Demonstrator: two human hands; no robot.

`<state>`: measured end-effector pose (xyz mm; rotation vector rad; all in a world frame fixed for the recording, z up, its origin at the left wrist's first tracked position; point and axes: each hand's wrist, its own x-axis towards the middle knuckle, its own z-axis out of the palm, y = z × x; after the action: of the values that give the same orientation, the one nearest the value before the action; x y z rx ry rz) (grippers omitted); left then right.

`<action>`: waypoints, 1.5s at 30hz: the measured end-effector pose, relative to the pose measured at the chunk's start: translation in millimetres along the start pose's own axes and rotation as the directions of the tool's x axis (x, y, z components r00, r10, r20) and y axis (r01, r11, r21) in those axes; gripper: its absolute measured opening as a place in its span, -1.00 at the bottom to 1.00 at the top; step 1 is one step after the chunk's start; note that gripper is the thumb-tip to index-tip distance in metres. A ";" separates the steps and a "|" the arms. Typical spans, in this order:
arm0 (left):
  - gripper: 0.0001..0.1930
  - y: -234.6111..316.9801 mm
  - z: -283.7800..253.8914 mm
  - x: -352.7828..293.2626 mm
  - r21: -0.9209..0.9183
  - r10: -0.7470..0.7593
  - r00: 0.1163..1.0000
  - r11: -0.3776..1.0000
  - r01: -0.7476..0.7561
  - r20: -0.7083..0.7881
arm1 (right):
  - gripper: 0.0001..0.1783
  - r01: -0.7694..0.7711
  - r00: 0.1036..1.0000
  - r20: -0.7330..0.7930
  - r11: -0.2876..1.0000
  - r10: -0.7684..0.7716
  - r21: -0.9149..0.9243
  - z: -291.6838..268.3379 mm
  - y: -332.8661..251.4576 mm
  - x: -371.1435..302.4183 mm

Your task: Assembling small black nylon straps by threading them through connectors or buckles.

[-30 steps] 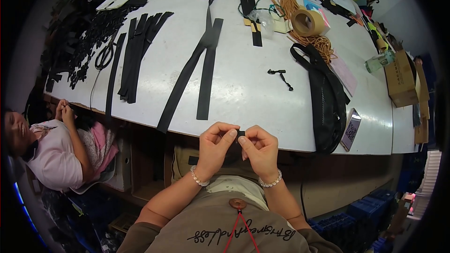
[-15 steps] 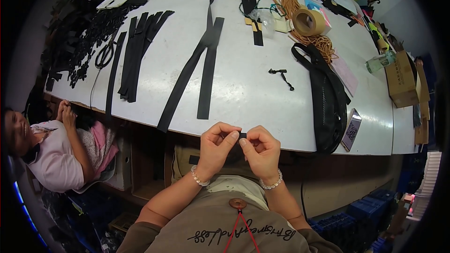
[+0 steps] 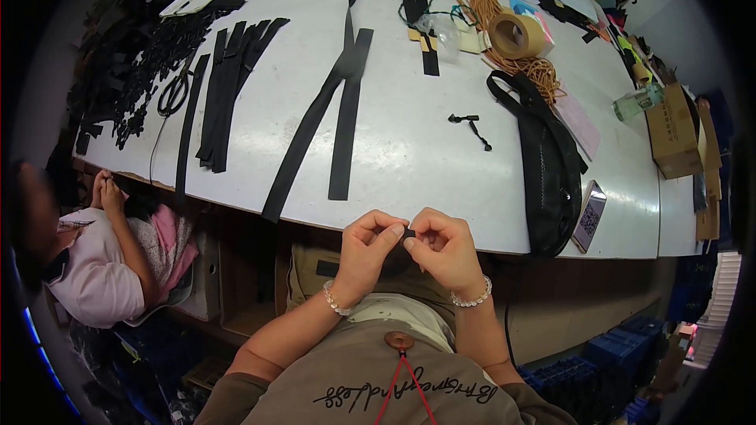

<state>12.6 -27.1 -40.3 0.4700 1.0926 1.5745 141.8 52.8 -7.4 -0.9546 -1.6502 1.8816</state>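
Note:
Just off the table's front edge, my left hand (image 3: pixel 365 245) and my right hand (image 3: pixel 446 245) meet, each closed in a pinch. Between their fingertips is a small black piece (image 3: pixel 408 233), mostly covered, whose kind I cannot make out. Beyond my left hand, two long black straps (image 3: pixel 348 126) lie on the white table (image 3: pixel 425 157), one crossing the other. A black bag (image 3: pixel 543 181) with a loop handle lies to the right of my right hand. Two small knotted black cords (image 3: pixel 475 131) rest between the straps and the bag.
A bundle of black straps (image 3: pixel 228 94), scissors (image 3: pixel 173 97) and a heap of black pieces (image 3: pixel 153 63) lie at the left. Tan cord (image 3: pixel 543 79), a tape roll (image 3: pixel 516 36), a phone (image 3: pixel 591 220) and a cardboard box (image 3: pixel 673 134) are at the right. A person (image 3: pixel 110 267) sits at the left.
My right wrist has swung slightly outward to the right while the fingertips stay together on the small black piece. At the left, the seated person's head has turned and is blurred.

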 end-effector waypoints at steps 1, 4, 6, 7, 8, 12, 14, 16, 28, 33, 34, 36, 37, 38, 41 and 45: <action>-0.91 0.7 1.0 0.5 -0.030 -0.038 0.999 0.999 0.038 -0.005 | -0.87 0.000 1.000 -0.002 1.000 0.000 0.000 0.0 1.2 1.2; -0.92 -2.5 -0.4 2.0 -0.099 -0.083 0.997 0.992 0.083 0.004 | -0.88 -0.032 0.999 0.029 0.985 0.027 0.171 0.1 6.2 5.2; -0.92 -6.5 -3.2 3.0 -0.138 -0.089 0.996 0.986 0.090 0.015 | -0.88 -0.096 0.994 0.070 0.973 0.082 0.211 -0.8 6.5 7.5; -0.92 -8.8 -3.9 3.3 -0.139 -0.102 0.995 0.985 0.100 -0.002 | -0.88 -0.096 0.994 0.071 0.973 0.083 0.211 -1.4 7.0 8.2; -0.93 -10.0 -4.1 3.5 -0.141 -0.115 0.993 0.984 0.111 -0.020 | -0.88 -0.122 0.991 0.083 0.970 0.107 0.210 -1.9 7.5 8.8; -0.94 -7.0 0.1 2.9 -0.068 -0.041 0.998 0.997 0.038 -0.038 | -0.87 -0.141 0.987 0.103 0.977 0.126 0.159 -4.5 8.6 10.0; -0.95 -5.2 1.0 1.8 0.037 0.022 0.999 0.999 -0.021 -0.026 | -0.87 -0.132 0.988 0.094 0.982 0.120 0.138 -5.7 9.7 9.8; -0.96 -5.0 0.2 3.1 0.033 0.043 0.999 0.999 -0.042 -0.017 | -0.87 -0.123 0.990 0.085 0.985 0.114 0.118 -4.8 10.1 9.6; -0.90 -0.5 -4.9 4.2 0.093 0.079 0.996 0.993 -0.075 -0.035 | -0.91 -0.042 0.999 -0.024 0.984 0.047 0.173 2.5 11.5 5.0; -0.82 0.2 -6.3 2.0 0.133 0.144 0.990 0.981 -0.142 -0.005 | -0.95 0.028 0.997 -0.082 0.983 -0.013 0.183 2.1 9.2 3.8; -0.81 2.2 -5.4 1.7 0.162 0.169 0.986 0.972 -0.169 0.017 | -0.95 0.029 0.996 -0.082 0.983 -0.014 0.183 2.4 9.4 3.7; -0.79 4.0 -5.0 1.7 0.191 0.193 0.980 0.962 -0.197 0.041 | -0.97 0.186 0.979 -0.120 0.968 -0.167 0.167 4.2 11.0 4.3; -0.78 4.4 -5.5 1.2 0.195 0.197 0.979 0.959 -0.204 0.053 | -0.97 0.187 0.978 -0.120 0.968 -0.168 0.168 5.1 12.3 4.2; -0.77 4.8 -5.7 0.8 0.198 0.201 0.977 0.957 -0.210 0.065 | -0.97 0.209 0.974 -0.126 0.960 -0.188 0.185 6.0 13.9 3.9; -0.77 7.2 -4.6 0.5 0.166 0.185 0.980 0.967 -0.196 0.075 | -0.98 0.218 0.972 -0.147 0.943 -0.186 0.251 9.1 19.1 2.5; -0.75 9.2 -4.2 1.1 0.137 0.132 0.989 0.981 -0.141 0.072 | -0.99 0.142 0.985 -0.145 0.900 -0.089 0.412 10.5 22.9 2.1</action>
<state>4.0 -27.4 -35.0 0.6989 1.1488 1.5957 134.9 43.4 -29.8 -0.7527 -1.1317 1.9432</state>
